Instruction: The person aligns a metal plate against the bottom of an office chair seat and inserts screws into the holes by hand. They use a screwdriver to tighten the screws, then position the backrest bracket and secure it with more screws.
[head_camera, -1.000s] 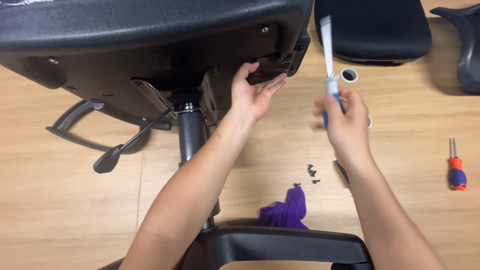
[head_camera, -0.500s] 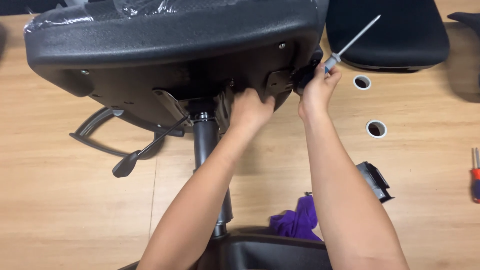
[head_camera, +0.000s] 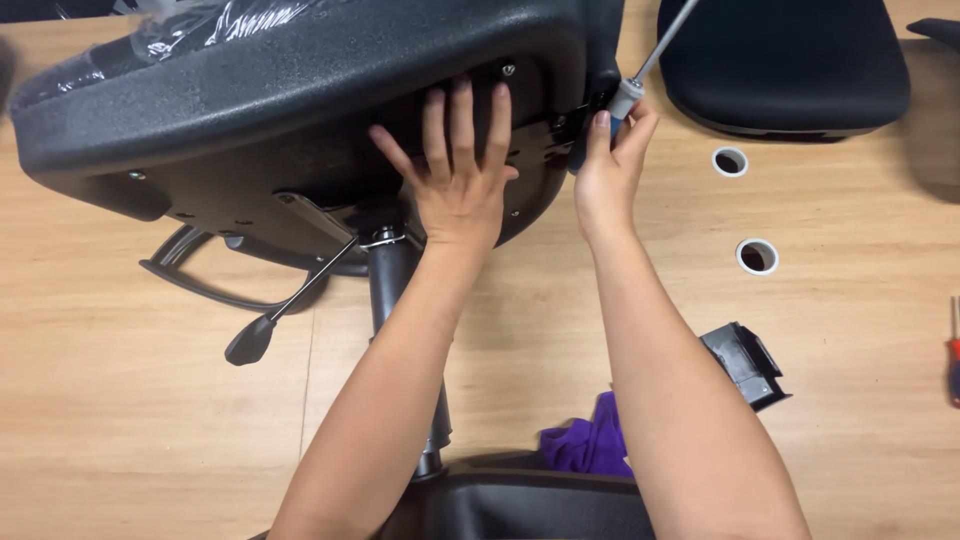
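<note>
I press my left hand (head_camera: 462, 185) open and flat on the underside of the tipped chair seat (head_camera: 300, 100); it looks heavy and stiff, so its rim seems the best hold. At the seat's right edge, my right hand (head_camera: 608, 165) grips the screwdriver (head_camera: 640, 70).
</note>
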